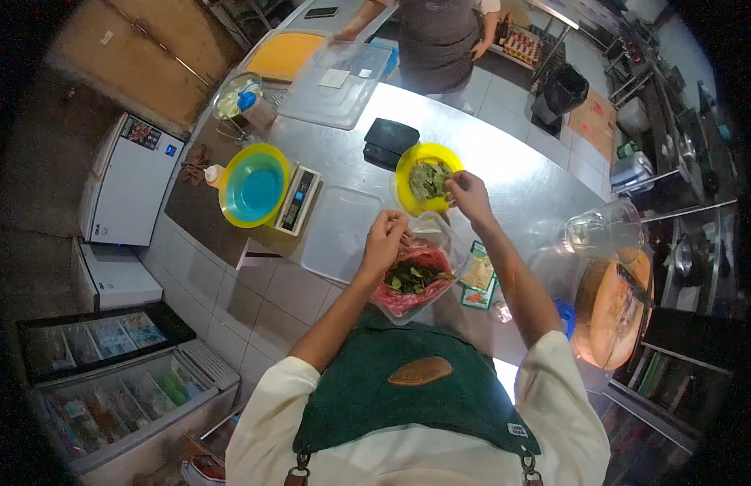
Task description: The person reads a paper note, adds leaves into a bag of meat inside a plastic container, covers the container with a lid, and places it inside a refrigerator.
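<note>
A clear container lined with a red bag (401,301) holds dark green leaves (414,277) at the table's near edge. My left hand (386,241) is at the bag's far left rim, its fingers closed; what they pinch is too small to name. Beyond the container stands a yellow bowl (405,180) with greyish-green leaves (429,180) in it. Over the bowl's right rim is my right hand (468,195), fingertips pinched together beside the leaves. Whether a leaf is between them is hard to make out.
Left of the container lie a clear lid (341,231) and a scale (298,202) beside a yellow-green bowl (256,185). A black device (390,142) sits beyond. Green packets (478,279), a glass jar (602,231) and a wooden block (606,312) are at right. Another person (436,44) stands across the table.
</note>
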Motion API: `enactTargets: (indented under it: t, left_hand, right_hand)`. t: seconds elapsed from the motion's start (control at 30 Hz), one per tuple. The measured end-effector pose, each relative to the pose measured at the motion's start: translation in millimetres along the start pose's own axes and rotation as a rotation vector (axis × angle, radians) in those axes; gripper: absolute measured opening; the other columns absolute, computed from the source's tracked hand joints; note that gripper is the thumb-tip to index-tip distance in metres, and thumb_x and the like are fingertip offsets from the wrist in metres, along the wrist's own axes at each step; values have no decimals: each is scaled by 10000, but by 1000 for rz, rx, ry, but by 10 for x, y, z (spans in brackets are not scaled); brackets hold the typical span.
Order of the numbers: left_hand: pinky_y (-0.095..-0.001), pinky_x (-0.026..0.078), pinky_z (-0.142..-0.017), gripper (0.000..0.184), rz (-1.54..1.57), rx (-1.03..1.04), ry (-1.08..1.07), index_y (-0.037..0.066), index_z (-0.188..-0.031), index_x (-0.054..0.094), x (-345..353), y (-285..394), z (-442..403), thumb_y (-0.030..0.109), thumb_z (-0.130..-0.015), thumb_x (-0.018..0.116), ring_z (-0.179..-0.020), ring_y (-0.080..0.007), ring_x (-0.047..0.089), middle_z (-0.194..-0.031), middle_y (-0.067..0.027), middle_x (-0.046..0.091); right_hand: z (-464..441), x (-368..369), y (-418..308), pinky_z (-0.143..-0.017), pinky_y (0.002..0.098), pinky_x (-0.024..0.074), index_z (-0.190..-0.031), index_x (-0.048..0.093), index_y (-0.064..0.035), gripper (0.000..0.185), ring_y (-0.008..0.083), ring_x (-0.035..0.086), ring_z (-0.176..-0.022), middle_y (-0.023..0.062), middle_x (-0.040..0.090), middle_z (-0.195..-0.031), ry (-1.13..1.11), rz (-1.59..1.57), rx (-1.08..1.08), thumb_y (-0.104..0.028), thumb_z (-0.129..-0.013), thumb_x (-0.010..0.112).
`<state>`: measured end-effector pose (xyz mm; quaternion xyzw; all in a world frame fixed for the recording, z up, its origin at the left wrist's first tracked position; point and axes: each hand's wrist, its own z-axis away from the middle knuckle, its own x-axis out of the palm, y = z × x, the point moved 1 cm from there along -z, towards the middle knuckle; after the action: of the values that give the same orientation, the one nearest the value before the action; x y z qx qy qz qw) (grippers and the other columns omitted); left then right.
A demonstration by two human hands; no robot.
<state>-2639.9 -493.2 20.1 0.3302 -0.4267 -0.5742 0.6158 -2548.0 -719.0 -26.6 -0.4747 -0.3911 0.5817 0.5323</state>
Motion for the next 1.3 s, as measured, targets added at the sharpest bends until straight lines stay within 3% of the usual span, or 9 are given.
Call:
enactTargets:
  t: [0.13,0.37,0.57,0.63,0.7,0.77,0.83,1.03,1.3]
  left_hand:
    - [-264,514,-637,257,-122,96,0,27,-1175,570,-202,-146,138,243,-1040,609,-719,-115,629,-885,-62,668]
    - [-273,544,-698,196,-193,105,85,8,-1138,603,-459,-228,525,171,-1030,613,-782,-120,668,-875,-71,700]
    - [-307,556,-747,230,-355,186,-69,8,-1151,610,-360,-289,678,202,-1027,613,-784,-190,679,-933,-94,715]
    - [-348,556,-800,241,-533,211,-106,7,-1165,608,-265,-193,722,179,-999,634,-840,-250,685,-974,-123,711]
    - [-388,556,-854,262,-712,235,-140,5,-1178,607,-207,-218,732,156,-970,656,-897,-309,691,-1015,-151,707]
    - [-462,518,-905,331,-1025,613,-58,0,-1159,601,-194,-397,686,103,-862,705,-1017,-386,625,-1048,-185,657]
    - [-481,496,-936,384,-1045,620,-63,10,-1169,596,-185,-501,657,91,-819,732,-1068,-386,589,-1097,-179,626]
    - [-506,469,-980,529,-1206,574,-111,21,-1180,584,-142,-520,688,49,-694,792,-1168,-394,522,-1218,-164,561]
    - [-487,453,-1014,557,-1203,609,-114,15,-1170,550,-158,-589,679,-21,-658,765,-1180,-398,512,-1215,-182,550]
  right_hand:
    - [-284,-12,228,-665,336,588,-1200,666,23,351,205,750,-747,173,750,-894,36,203,25,-234,-963,631]
    - [221,-170,-55,-652,325,579,-1121,674,16,251,184,723,-716,170,751,-911,44,211,-103,-171,-970,602]
    - [1031,-129,-287,-684,334,577,-1084,668,13,209,162,705,-756,144,743,-885,-337,18,-68,-137,-950,609]
    - [1267,-54,-277,-726,405,581,-1100,665,9,225,283,727,-776,166,745,-902,-589,250,-52,-65,-904,583]
    - [1422,53,-223,-769,394,580,-1125,645,23,246,306,720,-813,178,735,-938,-538,450,-137,-41,-898,576]
    - [1509,169,-130,-813,384,578,-1150,625,37,270,329,714,-850,191,725,-973,-482,650,-222,-17,-892,570]
    - [1544,263,-78,-930,454,544,-1188,613,24,352,437,671,-997,244,690,-1071,-354,589,-356,-21,-839,619]
    - [1646,385,-65,-1058,488,469,-1280,569,-19,589,420,539,-1267,224,579,-1324,-384,625,-543,-65,-725,760]
    - [1679,617,253,-1000,476,513,-1328,476,-54,805,391,541,-1259,181,557,-1325,-267,942,-458,-157,-632,868]
